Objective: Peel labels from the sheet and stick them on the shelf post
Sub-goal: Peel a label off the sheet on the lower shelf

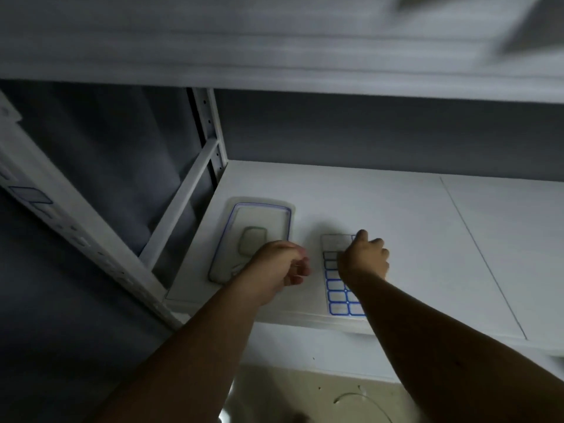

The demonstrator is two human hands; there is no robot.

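From the head camera, a sheet of blue-bordered labels (337,288) lies flat on the white shelf (396,215), near its front edge. The right hand (364,259) rests on the sheet's upper part, fingers curled down onto it; whether it grips a label cannot be told. The left hand (280,267) hovers just left of the sheet, loosely curled, holding nothing visible. A clear lidded box (259,218) sits beside it. The shelf post (76,227) slants at far left, already carrying labels
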